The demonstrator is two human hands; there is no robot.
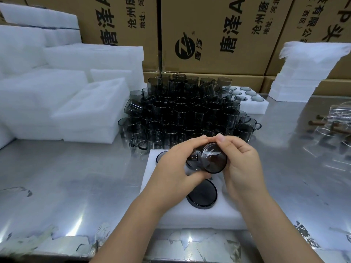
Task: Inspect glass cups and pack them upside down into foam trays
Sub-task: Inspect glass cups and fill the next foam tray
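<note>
Both hands share the grip on one glass cup [212, 160]. The left hand [176, 168] curls round its side by the handle, and the right hand [241, 164] pinches it from above and from the right with its fingertips. The cup is held in the air, tipped on its side, just above the foam tray [167, 215] near the middle of the bench [76, 186].

The hold is mostly fingertips on smooth glass, so a slip while turning it is likely the main danger. The cup would fall onto the inverted cup [202, 194] seated in the tray right below, and either could chip. The pile of cups [190, 111] begins just beyond the knuckles. It is stacked loosely in tiers, so a careless reach could knock some over.

The cup is dark smoke-tinted glass, thin-walled and cylindrical, with a small loop handle on its left. One round end faces the camera, streaked with reflections; whether it is the mouth or the base I cannot tell.
</note>
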